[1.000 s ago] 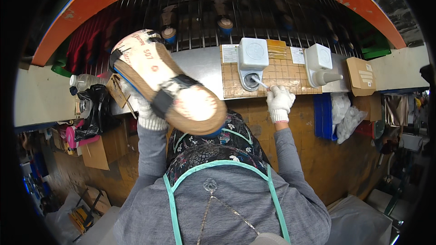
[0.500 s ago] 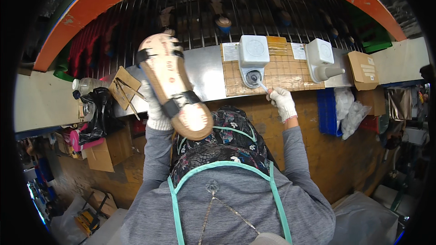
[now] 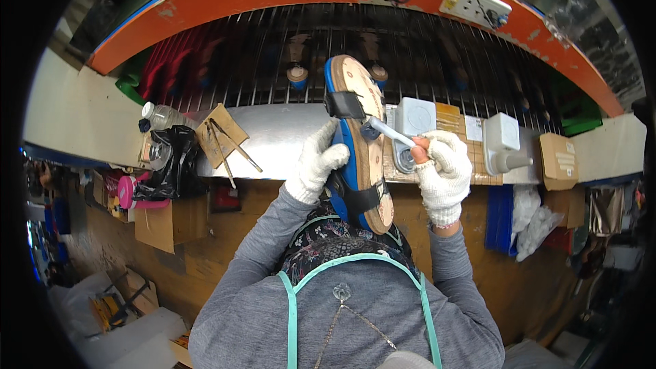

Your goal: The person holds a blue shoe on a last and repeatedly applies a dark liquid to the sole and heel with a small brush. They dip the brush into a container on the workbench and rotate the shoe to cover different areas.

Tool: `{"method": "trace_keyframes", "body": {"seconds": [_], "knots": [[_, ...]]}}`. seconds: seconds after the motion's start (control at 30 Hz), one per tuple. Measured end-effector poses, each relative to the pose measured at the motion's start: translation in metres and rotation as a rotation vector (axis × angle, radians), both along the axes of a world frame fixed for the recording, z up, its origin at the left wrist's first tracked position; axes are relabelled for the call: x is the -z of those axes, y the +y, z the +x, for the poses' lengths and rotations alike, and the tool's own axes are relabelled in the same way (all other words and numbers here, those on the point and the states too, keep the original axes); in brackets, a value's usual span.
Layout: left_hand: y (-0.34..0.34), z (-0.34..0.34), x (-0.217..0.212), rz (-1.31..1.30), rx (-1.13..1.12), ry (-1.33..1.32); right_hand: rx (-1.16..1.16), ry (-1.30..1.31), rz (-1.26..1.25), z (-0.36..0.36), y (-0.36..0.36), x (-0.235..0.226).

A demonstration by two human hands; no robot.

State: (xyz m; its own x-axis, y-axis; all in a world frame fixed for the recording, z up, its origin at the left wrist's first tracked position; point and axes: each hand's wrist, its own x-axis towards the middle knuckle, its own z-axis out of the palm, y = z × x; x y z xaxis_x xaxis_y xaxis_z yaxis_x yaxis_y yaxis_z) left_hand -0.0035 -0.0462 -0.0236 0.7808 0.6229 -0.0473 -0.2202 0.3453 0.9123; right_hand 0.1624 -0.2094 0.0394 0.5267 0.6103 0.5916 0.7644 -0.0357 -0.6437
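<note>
My left hand (image 3: 316,162), in a white knit glove, grips the side of a sandal (image 3: 367,167) on a blue last. The sandal is tilted, its pale underside toward my right hand, with black straps folded over the edges. Between the bare fingertips of my right hand (image 3: 443,176), gloved otherwise, is a brush (image 3: 395,134) with a white handle. Its dark head is at the sandal's underside by the upper strap; whether it touches is hard to tell. Just behind stands a white pot (image 3: 415,116) with a small round cup at its front, partly hidden.
A second white pot (image 3: 503,133) with a grey cone spout stands to the right, near a cardboard box (image 3: 559,158). Two thin sticks (image 3: 222,142) lie on cardboard at the left, beside a black plastic bag (image 3: 174,164). Behind the metal ledge (image 3: 263,130) runs a rack of rods holding more shoes.
My right hand has lifted the brush out of the pot's cup and brought it left to the sandal. My left hand has moved the sandal rightward and turned it, showing its blue side.
</note>
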Motion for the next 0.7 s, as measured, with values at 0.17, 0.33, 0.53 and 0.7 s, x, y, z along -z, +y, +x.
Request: {"method": "trace_keyframes", "body": {"seconds": [0.17, 0.33, 0.53, 0.7], "knots": [[0.003, -0.014, -0.001, 0.046, 0.022, 0.004, -0.007, -0.026, 0.030, 0.000, 0.022, 0.003], [0.009, -0.024, -0.005, 0.060, 0.015, 0.047, -0.067, -0.113, 0.030, 0.007, 0.047, -0.006], [0.014, -0.028, -0.009, -0.015, 0.009, -0.030, -0.185, -0.063, 0.041, 0.017, 0.071, -0.014], [0.023, -0.028, -0.018, -0.078, 0.013, -0.053, -0.298, -0.106, -0.009, 0.026, 0.070, -0.017]]}}
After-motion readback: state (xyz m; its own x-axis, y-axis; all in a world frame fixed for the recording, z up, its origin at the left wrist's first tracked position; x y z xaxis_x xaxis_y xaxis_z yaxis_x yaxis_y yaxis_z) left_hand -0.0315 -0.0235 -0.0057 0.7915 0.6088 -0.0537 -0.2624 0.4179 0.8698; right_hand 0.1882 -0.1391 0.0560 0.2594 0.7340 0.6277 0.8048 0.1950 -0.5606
